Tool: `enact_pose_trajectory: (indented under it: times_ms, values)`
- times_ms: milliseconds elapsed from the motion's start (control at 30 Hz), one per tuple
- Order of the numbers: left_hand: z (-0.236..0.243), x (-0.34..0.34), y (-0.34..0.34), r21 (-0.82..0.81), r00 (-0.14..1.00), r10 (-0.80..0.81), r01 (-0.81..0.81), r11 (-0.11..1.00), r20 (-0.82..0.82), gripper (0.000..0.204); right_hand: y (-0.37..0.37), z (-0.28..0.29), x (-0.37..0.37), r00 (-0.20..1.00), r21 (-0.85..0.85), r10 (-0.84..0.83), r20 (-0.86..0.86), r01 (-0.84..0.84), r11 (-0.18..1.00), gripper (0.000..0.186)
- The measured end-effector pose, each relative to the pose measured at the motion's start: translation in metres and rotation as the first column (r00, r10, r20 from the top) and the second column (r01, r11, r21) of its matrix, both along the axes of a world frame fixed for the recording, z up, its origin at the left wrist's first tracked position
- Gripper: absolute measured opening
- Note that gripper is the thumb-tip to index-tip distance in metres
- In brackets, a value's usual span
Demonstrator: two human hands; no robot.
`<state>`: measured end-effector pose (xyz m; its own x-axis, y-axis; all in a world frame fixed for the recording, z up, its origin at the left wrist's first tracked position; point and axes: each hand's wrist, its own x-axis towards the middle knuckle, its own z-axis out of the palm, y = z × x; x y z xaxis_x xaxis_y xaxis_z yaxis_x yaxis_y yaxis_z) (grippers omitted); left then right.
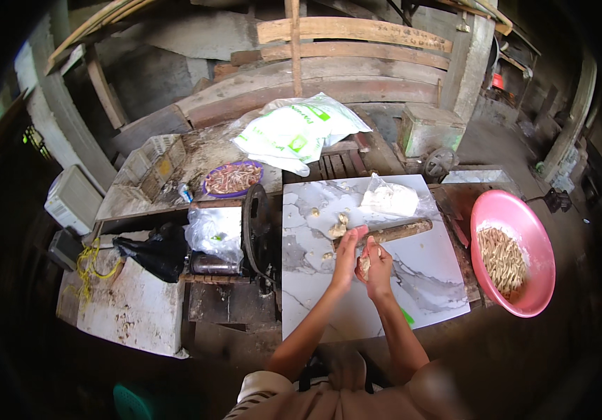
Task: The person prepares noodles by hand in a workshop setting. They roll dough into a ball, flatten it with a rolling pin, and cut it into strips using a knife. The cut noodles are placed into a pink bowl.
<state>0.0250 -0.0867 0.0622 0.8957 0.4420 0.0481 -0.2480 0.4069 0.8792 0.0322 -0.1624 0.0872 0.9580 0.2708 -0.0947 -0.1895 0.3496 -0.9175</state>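
Observation:
My left hand [346,260] is above the marble-patterned board [315,294], its fingers stretched out and its palm turned toward the right hand. Close beside it, my right hand [378,267] is closed round a pale lump of dough [364,267]. A wooden rolling pin [404,229] lies just beyond the hands, partly hidden by the left fingers. Several dough pieces [338,229] rest near its left end. Farther back on the board is a clear plastic bag of white flour [392,199]. A bright green thing [406,316] shows beside my right forearm, mostly hidden.
To the right stands a pink basin [547,245] of pale dough strips [500,262]. Left of the board is a roller machine with a dark wheel [253,231] and plastic over it. Behind are a purple-rimmed tray [260,183] of reddish strips and a white-green sack [294,129].

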Motion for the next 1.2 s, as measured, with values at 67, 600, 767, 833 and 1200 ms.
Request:
enact_pose_trajectory:
  times_ms: [67, 600, 767, 833, 1200]
  values:
    - [0.002, -0.011, -0.018, -0.102, 0.995, -0.080, 0.086, 0.991, 0.057, 0.050, 0.002, 0.000, -0.006, 0.991, -0.014, -0.072, 0.116, 0.075, 0.997, 0.037]
    - [0.007, -0.033, -0.150, -0.324, 0.946, 0.323, -0.315, 0.892, -0.031, 0.033, -0.123, 0.021, -0.018, 0.610, -0.465, 0.188, 0.769, 0.333, 0.820, 0.038]
    - [0.020, -0.047, -0.149, -0.475, 0.949, 0.292, -0.202, 0.856, 0.122, 0.045, -0.131, 0.008, -0.023, 0.890, -0.101, 0.191, 0.414, -0.163, 0.981, 0.042]
    - [0.017, -0.051, -0.136, -0.391, 0.963, 0.265, -0.230, 0.891, 0.037, 0.048, -0.126, 0.011, -0.035, 0.950, 0.004, 0.290, 0.119, -0.293, 0.956, 0.052]
    - [0.023, -0.097, -0.104, 0.847, 0.810, 0.579, -0.370, 0.382, 0.092, 0.044, -0.095, -0.004, -0.038, 0.904, -0.035, 0.349, -0.246, -0.368, 0.929, 0.044]
